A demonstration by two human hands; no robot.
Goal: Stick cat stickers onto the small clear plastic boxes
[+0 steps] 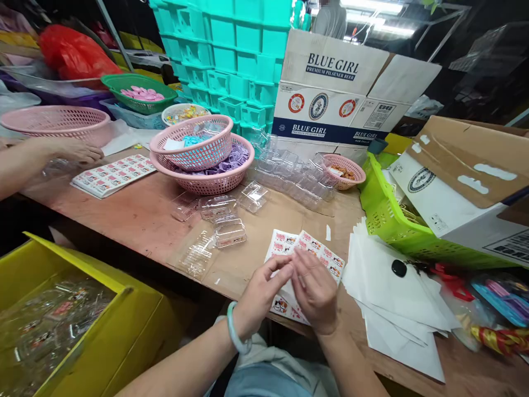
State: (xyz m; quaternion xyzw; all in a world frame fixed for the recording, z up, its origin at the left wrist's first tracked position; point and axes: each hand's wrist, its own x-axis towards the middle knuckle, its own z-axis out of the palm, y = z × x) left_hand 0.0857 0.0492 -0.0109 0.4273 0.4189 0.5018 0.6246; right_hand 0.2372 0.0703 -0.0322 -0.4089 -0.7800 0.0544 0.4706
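Note:
My left hand (266, 286), below a pale green bangle (238, 331), is closed with thumb and forefinger pinched together. Its fingertips meet those of my right hand (316, 289), whose fingers are also drawn in; what lies between them is too small to make out. Right under both hands are sheets of cat stickers (326, 255), two of them overlapping at an angle. To their left sits a clear plastic box (230, 232) with a printed sticker along its front. More clear boxes (218, 207) stand behind it, and an opened clear shell (253, 197) lies beside them.
White backing papers (384, 286) with a black fob (399, 268) lie at right, before a green crate (388, 215). Pink baskets (206, 184) stand behind. At lower left, a yellow bin (136, 314) contains clear boxes. A co-worker's hand (74, 150) is beside another sticker stack (113, 173).

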